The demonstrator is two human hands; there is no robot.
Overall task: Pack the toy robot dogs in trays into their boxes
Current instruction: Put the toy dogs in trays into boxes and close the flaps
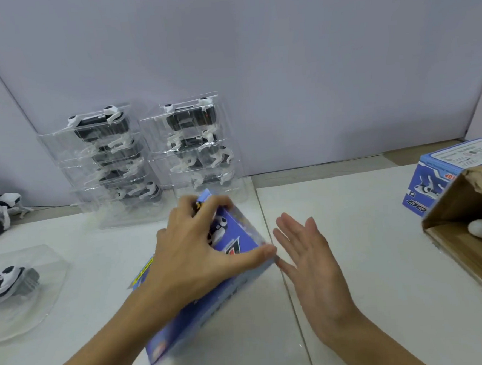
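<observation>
Glossy blue card box (232, 240); clear plastic trays (104, 163).

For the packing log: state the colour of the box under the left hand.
Blue-purple box with a black-and-white dog picture; head view.

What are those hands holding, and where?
The left hand grips the blue box across its upper end. The right hand is open beside it, holding nothing.

Blue box (428, 189), far right: inverted lettering, apparently "OG" | red print beside it, possibly "TOP" | top-panel fine print illegible | held box (232, 240): yellow strip text and large lettering blurred, unreadable
</observation>
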